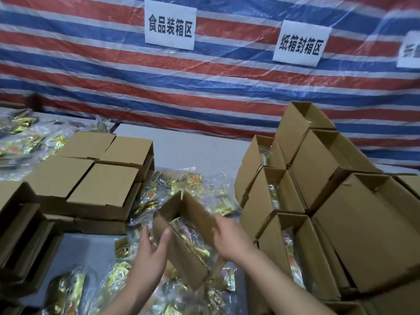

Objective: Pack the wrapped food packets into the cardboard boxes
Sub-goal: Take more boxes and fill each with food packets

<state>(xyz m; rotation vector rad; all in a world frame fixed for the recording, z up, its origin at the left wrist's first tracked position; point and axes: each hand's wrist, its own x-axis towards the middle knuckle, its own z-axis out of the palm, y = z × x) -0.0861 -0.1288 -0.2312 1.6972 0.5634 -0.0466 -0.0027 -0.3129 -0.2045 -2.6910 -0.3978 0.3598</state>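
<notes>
The small open brown cardboard box [186,237] in the middle could tip and spill. It is tilted and lifted a bit, with shiny gold and clear wrapped food packets [193,244] already inside. If one hand lets go too soon, the packets may slide out onto the pile. The thin side could also bend if it gets squeezed hard.

Far to the left of the fingers sits a stack of closed flat brown cardboard boxes [100,178] on the grey table [181,146].

The left hand [150,253] is on the box's left side. Its fingers [145,235] are mostly straight and a little spread, and the thumb presses on the box edge. It looks like it props the box more than it grabs it.

Between the two hands is the box with its packets. Loose shiny packets [181,185] lie just past the fingertips and under the wrists.

The right hand [229,237] holds the box's right wall. Its fingers curl over the top edge and go inside, so I cannot see the tips.

To the right of those fingers stand many open tall brown boxes [293,201], some with packets in them.
</notes>
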